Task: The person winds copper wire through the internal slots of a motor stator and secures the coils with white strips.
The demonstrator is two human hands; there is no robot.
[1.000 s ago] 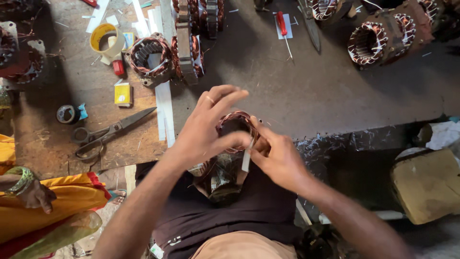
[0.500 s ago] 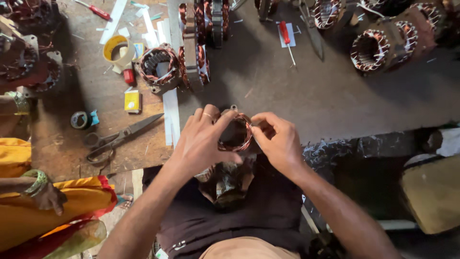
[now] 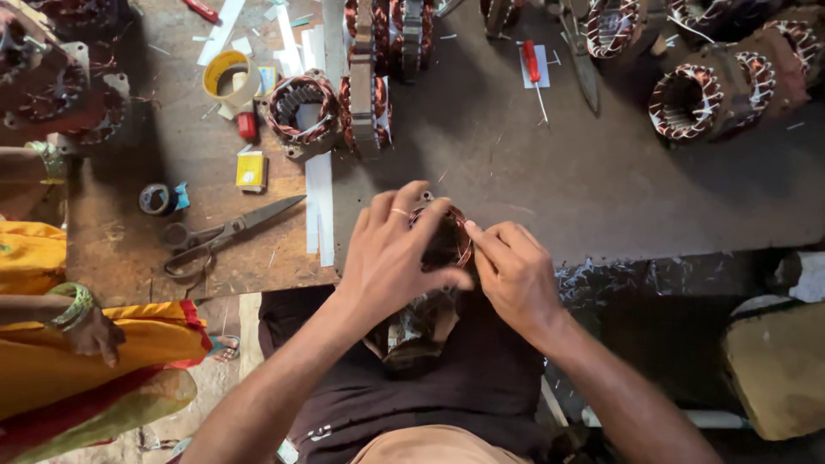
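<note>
— Grey and dusty, the tabletop [image 3: 550, 163] filled the upper part of the view, and the stator [image 3: 443, 245] in the person's lap sat tight against its near edge. I'd judge that edge gave the piece something to lean on.

— And beyond the stator?

— Other wound stators [image 3: 687, 99] lay well beyond it, up and to its right, with one more [image 3: 296, 112] up and to its left. They looked parked out of the way so the working spot stayed free. Someone in yellow cloth [image 3: 94, 344] stood well to the stator's left, not part of this.

— How were the hands set?

— Left hand [image 3: 391, 262] lay over the stator's left side, fingers [image 3: 408, 202] spread and curled on its copper rim; probably to stop it turning. Right hand [image 3: 516, 275] came in from the stator's right, fingers [image 3: 481, 236] pinched nearly closed at the rim. Whether they held a wire or a slip of paper, I couldn't tell; it was too small.

— Tools?

— Scissors [image 3: 223, 234] lay left of the stator, blades pointing toward it, within easy reach of the left hand. White paper strips [image 3: 320, 210] sat between scissors and stator. A yellow tape roll [image 3: 230, 79] was farther up-left, a red screwdriver [image 3: 534, 67] farther up-right, and a small black tape roll [image 3: 156, 199] left of the scissors.
</note>
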